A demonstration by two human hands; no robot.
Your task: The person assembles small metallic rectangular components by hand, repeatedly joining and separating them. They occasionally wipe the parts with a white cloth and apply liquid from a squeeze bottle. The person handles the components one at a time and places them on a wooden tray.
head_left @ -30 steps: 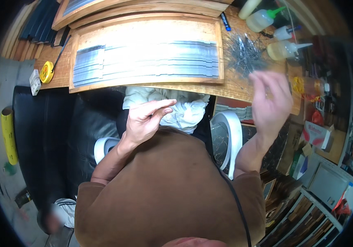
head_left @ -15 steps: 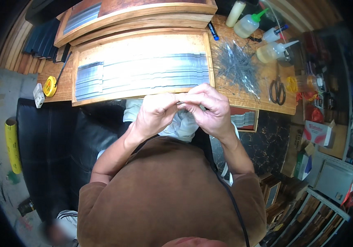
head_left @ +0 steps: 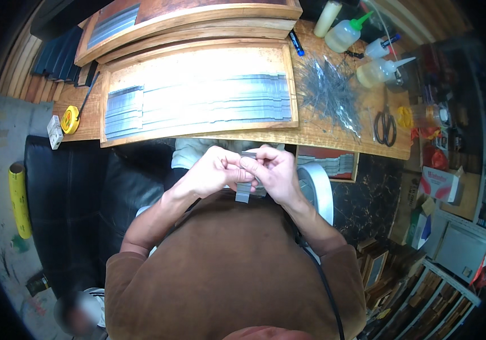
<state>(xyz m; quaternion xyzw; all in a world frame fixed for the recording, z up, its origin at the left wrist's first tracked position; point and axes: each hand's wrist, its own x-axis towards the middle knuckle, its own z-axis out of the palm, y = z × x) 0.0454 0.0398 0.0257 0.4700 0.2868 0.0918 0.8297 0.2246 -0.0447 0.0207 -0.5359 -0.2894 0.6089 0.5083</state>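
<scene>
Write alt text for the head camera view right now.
A person's left-hand grip and right-hand grip meet on a small gray ribbed piece, before a brown shirt. Beyond, a wooden tray of gray strips sits on a wooden table. To its right are a wiry gray pile, squeeze bottles and scissors; to its left, a yellow tape measure.

I register saturated glare across the wooden tray point(head_left: 197, 63); the surroundings read dimmer. Fisheye distortion curves straight edges, and the frame's corners fall to black.
</scene>
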